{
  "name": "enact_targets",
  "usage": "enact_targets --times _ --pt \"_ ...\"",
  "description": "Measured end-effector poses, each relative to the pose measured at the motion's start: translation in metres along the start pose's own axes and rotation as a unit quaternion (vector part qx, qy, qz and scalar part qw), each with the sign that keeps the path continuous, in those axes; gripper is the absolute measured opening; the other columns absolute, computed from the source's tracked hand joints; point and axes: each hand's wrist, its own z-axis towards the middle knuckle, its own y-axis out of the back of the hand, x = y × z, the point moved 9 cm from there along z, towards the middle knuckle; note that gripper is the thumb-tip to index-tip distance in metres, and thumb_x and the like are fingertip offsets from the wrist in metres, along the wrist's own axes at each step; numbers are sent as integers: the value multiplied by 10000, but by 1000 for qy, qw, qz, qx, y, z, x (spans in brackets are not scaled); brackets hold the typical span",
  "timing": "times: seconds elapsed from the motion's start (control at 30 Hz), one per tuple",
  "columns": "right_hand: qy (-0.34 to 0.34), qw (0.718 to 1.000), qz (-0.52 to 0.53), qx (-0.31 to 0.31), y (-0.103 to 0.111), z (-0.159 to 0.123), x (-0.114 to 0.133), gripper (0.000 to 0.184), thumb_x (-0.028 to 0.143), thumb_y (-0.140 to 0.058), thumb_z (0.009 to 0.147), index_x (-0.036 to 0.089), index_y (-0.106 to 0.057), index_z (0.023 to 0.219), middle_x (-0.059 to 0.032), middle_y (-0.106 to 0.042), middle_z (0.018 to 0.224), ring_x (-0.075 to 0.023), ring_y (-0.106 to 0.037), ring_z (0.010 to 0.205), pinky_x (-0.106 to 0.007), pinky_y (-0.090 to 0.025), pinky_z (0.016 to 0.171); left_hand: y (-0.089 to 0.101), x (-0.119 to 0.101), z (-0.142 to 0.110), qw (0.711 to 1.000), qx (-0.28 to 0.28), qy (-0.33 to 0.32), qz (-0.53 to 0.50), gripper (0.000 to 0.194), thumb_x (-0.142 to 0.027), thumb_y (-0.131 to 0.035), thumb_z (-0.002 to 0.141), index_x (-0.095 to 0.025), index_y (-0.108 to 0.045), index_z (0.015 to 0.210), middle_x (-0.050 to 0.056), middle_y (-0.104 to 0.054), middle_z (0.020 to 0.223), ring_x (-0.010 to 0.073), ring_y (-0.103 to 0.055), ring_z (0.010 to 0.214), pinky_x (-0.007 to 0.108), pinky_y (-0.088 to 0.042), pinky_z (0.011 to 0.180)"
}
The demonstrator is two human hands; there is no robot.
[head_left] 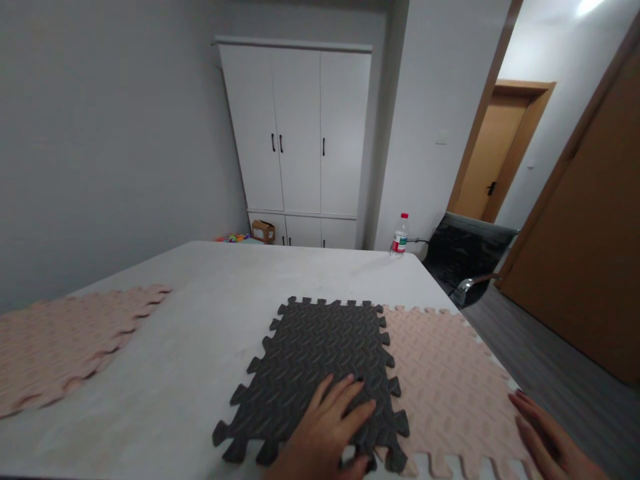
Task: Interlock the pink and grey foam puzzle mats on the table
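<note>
A dark grey foam mat tile (320, 353) with toothed edges and a raised pattern lies on the white table. My left hand (327, 427) rests on its near part with the fingers spread. Along its right side the grey tile's teeth overlie the edge of a pink foam mat tile (445, 373); whether any teeth are locked together I cannot tell. At the right edge of the pink tile is my right hand (547, 437), fingers stretched out and touching that edge, partly cut off by the frame.
Another pink foam tile (65, 340) lies at the table's left. A plastic bottle with a red cap (399, 237) stands at the far right corner of the white table (165, 373). Beyond the right edge is a black chair (465, 253); a cardboard box (263, 231) sits behind the table.
</note>
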Motion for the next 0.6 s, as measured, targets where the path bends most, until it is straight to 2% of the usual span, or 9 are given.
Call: enact_targets --times 0.1,0.17,0.23,0.37,0.5,0.6 --pt "24 999 -13 -18 3 1 5 515 571 -404 818 301 -565 1226 -15 -568 1269 -261 -595 1063 -386 -524 845 -16 -13 28 997 25 34 -72 833 -519 -660 681 -378 -260 1398 58 -304 1483 313 -235 1365 642 -222 1050" --pt "39 999 -14 -21 2 2 5 504 552 -390 825 297 -570 1220 -10 -563 1273 -250 -587 1078 -367 -528 839 -21 -13 34 994 29 47 -96 816 -643 -590 691 -421 -239 1393 57 -254 1501 344 -183 1373 695 -183 1024" --pt "40 999 -14 -18 -1 3 2 498 540 -372 834 300 -563 1227 1 -556 1281 -238 -570 1105 -358 -522 853 -24 -10 33 994 33 56 -93 805 -682 -557 692 -427 -247 1389 69 -238 1504 372 -167 1370 732 -164 997" --pt "13 1000 -16 -4 -7 2 -5 506 558 -352 837 320 -537 1244 16 -555 1282 -228 -573 1102 -356 -520 859 -31 0 25 994 42 84 -55 994 -586 -710 590 -368 -204 1418 123 -209 1501 400 -161 1363 750 -132 988" --pt "24 999 -22 -20 -4 1 -3 474 542 -346 850 336 -535 1233 27 -539 1302 -221 -564 1116 -358 -514 868 -34 7 18 992 48 107 -34 1054 -386 -773 547 -425 -168 1409 74 -161 1519 354 -127 1383 715 -114 1026" --pt "38 998 -26 -31 -1 4 -3 465 527 -363 847 325 -547 1224 19 -541 1300 -218 -580 1092 -335 -524 840 -33 16 14 990 51 129 -34 1045 -420 -773 545 -453 -172 1399 53 -147 1525 338 -118 1389 704 -97 1038"
